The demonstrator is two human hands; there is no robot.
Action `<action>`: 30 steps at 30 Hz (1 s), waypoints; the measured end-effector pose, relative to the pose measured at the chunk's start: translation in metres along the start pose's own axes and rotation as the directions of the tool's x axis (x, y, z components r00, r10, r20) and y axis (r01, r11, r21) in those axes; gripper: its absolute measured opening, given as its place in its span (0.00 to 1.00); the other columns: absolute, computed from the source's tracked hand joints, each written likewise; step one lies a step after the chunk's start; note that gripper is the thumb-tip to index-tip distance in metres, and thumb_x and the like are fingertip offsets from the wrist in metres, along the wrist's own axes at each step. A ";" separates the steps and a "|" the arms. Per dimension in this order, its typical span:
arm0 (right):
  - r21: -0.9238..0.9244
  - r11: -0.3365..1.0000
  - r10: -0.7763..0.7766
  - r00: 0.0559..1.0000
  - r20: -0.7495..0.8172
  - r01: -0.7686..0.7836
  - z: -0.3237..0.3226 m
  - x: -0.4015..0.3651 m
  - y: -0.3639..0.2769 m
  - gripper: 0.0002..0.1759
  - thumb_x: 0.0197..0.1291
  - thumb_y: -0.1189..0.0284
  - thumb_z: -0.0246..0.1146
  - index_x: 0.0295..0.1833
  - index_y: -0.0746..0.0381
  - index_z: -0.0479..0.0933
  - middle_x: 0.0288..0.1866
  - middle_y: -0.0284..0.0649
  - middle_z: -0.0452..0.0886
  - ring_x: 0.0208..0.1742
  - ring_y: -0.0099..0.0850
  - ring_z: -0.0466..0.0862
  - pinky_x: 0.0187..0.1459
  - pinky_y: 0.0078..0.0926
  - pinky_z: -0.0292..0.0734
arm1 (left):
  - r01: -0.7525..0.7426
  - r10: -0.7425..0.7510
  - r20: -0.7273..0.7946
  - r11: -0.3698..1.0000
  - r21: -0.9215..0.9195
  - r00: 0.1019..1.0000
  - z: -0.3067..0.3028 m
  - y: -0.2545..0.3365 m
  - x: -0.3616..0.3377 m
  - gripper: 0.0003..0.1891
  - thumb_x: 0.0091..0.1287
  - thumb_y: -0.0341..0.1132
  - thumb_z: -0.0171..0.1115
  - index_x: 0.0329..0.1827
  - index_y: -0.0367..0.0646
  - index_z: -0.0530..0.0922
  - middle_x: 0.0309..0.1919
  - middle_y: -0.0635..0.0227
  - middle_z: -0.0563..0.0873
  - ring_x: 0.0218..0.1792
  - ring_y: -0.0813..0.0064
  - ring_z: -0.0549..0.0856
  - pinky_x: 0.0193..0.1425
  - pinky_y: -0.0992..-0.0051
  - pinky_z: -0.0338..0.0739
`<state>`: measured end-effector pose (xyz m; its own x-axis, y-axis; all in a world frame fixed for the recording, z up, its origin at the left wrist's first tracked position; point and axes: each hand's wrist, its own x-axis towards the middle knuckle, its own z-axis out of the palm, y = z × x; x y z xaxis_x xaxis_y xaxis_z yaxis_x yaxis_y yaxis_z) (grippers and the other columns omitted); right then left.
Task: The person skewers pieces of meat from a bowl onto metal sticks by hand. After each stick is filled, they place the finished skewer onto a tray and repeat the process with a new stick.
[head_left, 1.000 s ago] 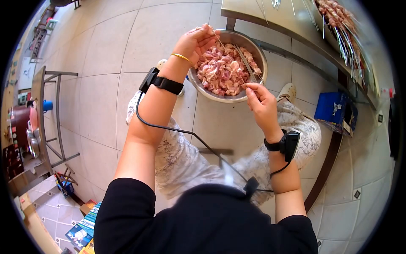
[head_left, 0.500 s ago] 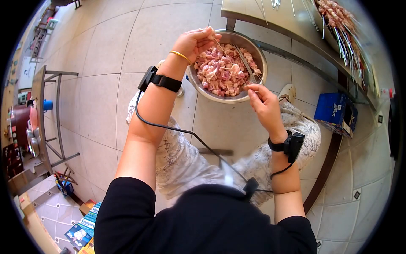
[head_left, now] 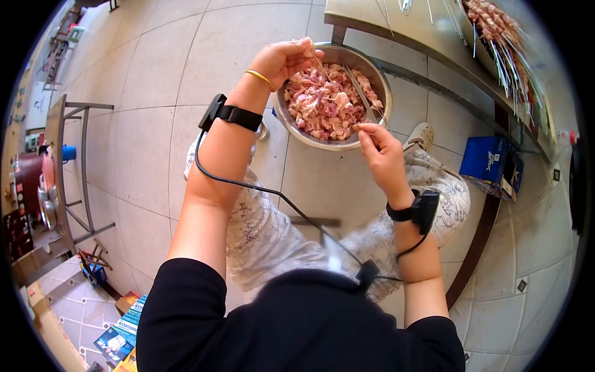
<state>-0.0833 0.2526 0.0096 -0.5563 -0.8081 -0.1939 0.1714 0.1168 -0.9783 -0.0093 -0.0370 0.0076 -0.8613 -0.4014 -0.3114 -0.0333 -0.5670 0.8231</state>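
Observation:
A large metal bowl (head_left: 383,118) full of raw meat pieces (head_left: 322,105) stands on the floor in front of me. My left hand (head_left: 286,61) is over its upper left rim, fingers closed on a thin metal skewer (head_left: 320,65); a pale bit, seemingly meat, shows at the fingertips. The skewer slants down across the meat, its middle hard to make out. At the bowl's near right rim, my right hand (head_left: 379,147) pinches thumb and forefinger together, in line with that skewer and seemingly on its lower end. Several more metal skewers (head_left: 361,92) lie on the meat at the right.
A metal table (head_left: 396,25) at upper right bears loose skewers and a heap of skewered meat (head_left: 496,25). Below it sits a blue box (head_left: 486,164). A metal-framed stand (head_left: 87,167) is at left. A black cable (head_left: 273,191) links my wrist straps.
Both hands have shifted slightly to the left, the right one by a little more. The skewer stays slanted over the meat, and the bowl has not moved.

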 end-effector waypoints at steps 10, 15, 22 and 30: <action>0.087 0.993 0.078 0.997 -0.014 -0.077 0.005 -0.001 -0.009 0.08 0.66 0.73 0.60 0.47 0.65 0.78 0.26 0.26 0.74 0.23 0.15 0.71 0.25 0.13 0.62 | -0.038 0.046 -0.061 0.992 0.120 0.997 0.012 -0.002 -0.004 0.12 0.70 0.35 0.53 0.42 0.35 0.80 0.43 0.58 0.85 0.44 0.74 0.85 0.50 0.80 0.81; -0.132 0.987 -0.092 0.995 -0.034 0.087 0.006 0.002 0.000 0.08 0.65 0.72 0.61 0.48 0.63 0.78 0.25 0.30 0.76 0.22 0.19 0.72 0.24 0.15 0.63 | -0.043 0.049 -0.054 0.993 0.109 0.997 0.008 -0.005 0.002 0.12 0.69 0.35 0.56 0.42 0.34 0.80 0.41 0.56 0.86 0.43 0.73 0.86 0.49 0.81 0.82; -0.760 0.462 -0.615 0.782 0.097 0.457 0.002 0.006 -0.001 0.09 0.67 0.74 0.59 0.49 0.66 0.78 0.23 0.31 0.74 0.22 0.17 0.71 0.23 0.16 0.64 | -0.053 0.062 -0.073 0.991 0.124 0.995 0.023 -0.006 -0.007 0.13 0.72 0.37 0.53 0.44 0.34 0.79 0.45 0.57 0.84 0.48 0.68 0.85 0.55 0.77 0.80; -0.078 0.991 -0.116 0.988 -0.105 0.108 0.016 0.005 0.000 0.10 0.68 0.73 0.58 0.50 0.67 0.76 0.25 0.24 0.70 0.24 0.12 0.65 0.25 0.12 0.59 | 0.001 0.012 0.034 0.932 -0.363 0.999 0.032 -0.010 -0.002 0.19 0.74 0.40 0.50 0.58 0.34 0.71 0.52 0.55 0.82 0.54 0.63 0.81 0.60 0.68 0.77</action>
<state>-0.0734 0.2396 0.0099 -0.6550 -0.7507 -0.0858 0.0460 0.0737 -0.9962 -0.0238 -0.0069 0.0150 -0.8785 -0.3832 -0.2852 0.1520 -0.7902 0.5937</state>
